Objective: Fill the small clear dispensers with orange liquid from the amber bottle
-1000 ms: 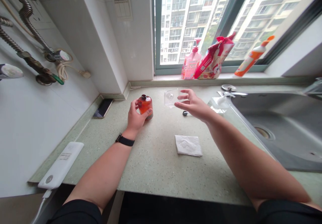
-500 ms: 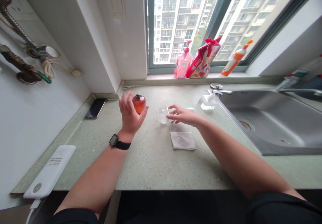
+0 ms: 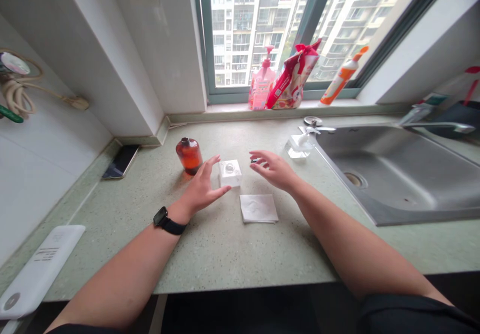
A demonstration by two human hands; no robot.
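A square clear bottle with an uncapped round neck stands upright on the counter. My left hand is open at its left side, thumb and fingers spread around the near corner; whether they touch it I cannot tell. To the right of the bottle, my right hand hovers open with its fingers loosely curved and apart. A small dark item shows by its fingertips, too hidden to name. Behind my left hand stands an amber bottle, uncapped and partly filled. A folded white tissue lies in front of the clear bottle.
A clear bottle with a white pump stands beside the steel sink. On the left lie a phone and a white power bank. A pink pump bottle, a red bag and an orange bottle line the windowsill.
My left hand has left the amber bottle and moved right, to the clear bottle. My right hand has come away from the clear bottle. The view has shifted slightly.
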